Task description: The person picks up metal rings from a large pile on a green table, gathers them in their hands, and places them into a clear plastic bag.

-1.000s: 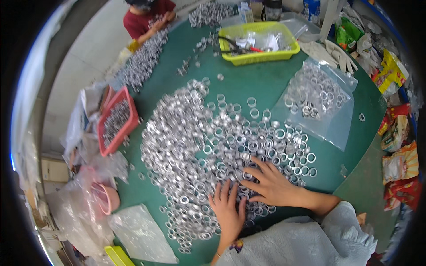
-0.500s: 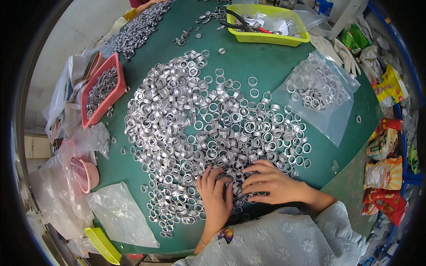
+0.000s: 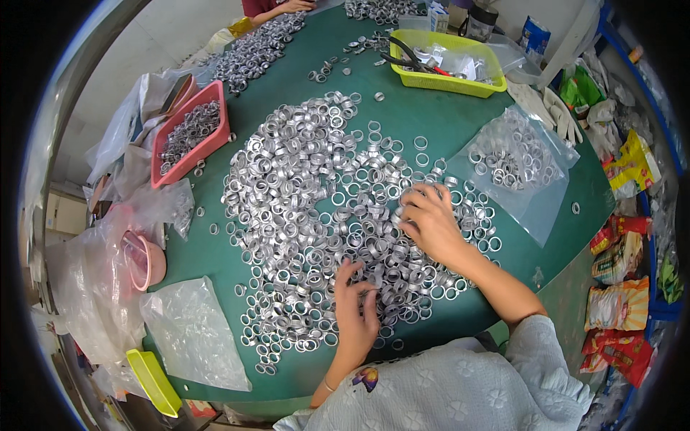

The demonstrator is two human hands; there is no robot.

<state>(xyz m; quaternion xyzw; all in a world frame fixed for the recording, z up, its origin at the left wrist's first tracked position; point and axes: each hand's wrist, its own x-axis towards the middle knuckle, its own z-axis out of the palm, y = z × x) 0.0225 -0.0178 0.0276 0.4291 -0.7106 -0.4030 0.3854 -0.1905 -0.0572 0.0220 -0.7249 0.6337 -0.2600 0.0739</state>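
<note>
A wide heap of silver metal rings (image 3: 287, 165) spreads over the green tabletop (image 3: 208, 255). At the heap's near edge is my left hand (image 3: 354, 312), its fingers bent and apart, the thumb beside several rings; nothing shows in its grasp. Farther out and to the right, my right hand (image 3: 433, 226) reaches over the rings with curved, spread fingers. Its fingertips touch or hover just above them, slightly blurred, and partly hide the rings underneath.
To the left stand a pink basket (image 3: 221, 118) of rings, a small pink tub (image 3: 156, 264) and a flat plastic bag (image 3: 194, 334). At right lies a bag of rings (image 3: 550, 194). A yellow-green basket (image 3: 445, 84) holds pliers (image 3: 406, 57). Another person's hand (image 3: 297, 6) is at the far edge.
My right hand has moved away from me, from the near edge onto the right part of the heap. The left hand stays near the front edge, slightly shifted. The view has shifted a little.
</note>
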